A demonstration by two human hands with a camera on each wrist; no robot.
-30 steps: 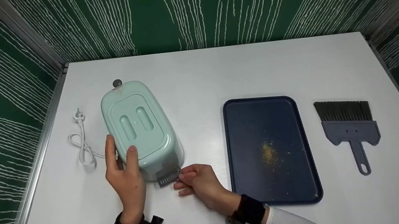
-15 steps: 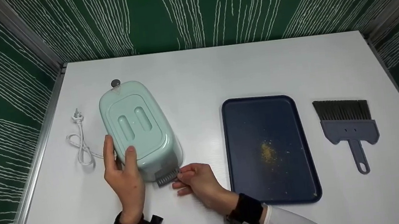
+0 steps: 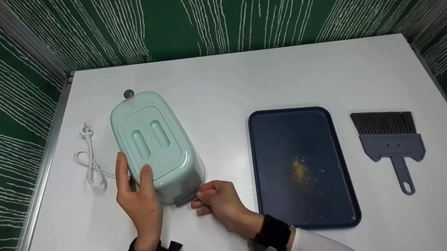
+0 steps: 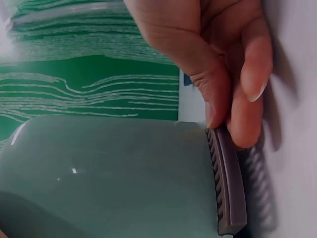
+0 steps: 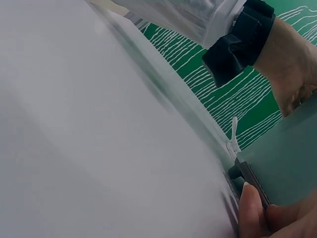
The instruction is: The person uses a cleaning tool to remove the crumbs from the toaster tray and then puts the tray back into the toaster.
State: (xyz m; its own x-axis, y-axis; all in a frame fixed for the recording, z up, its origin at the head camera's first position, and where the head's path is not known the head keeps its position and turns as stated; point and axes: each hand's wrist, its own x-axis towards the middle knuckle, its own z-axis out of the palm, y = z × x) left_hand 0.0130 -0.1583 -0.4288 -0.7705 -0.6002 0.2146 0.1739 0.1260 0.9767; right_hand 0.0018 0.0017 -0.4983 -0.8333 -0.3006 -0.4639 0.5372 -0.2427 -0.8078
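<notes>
A mint-green toaster with two oblong dents in its lid lies at a slant on the left of the white table. My left hand rests on its near left corner, thumb on the top edge and fingers straight along the side. Low on the near end, my right hand pinches the right end of a grey ribbed crumb tray. In the left wrist view, thumb and fingers grip that crumb tray, which sits against the toaster's bottom edge. How far it reaches inside is hidden.
A dark blue tray holding a small heap of yellow crumbs lies right of my right hand. Farther right is a grey hand brush with black bristles. A white cord with a plug lies left of the toaster.
My right hand has moved slightly away from me, and the crumb tray's grey edge now sits closer to the toaster. My left hand stays in place on the toaster.
</notes>
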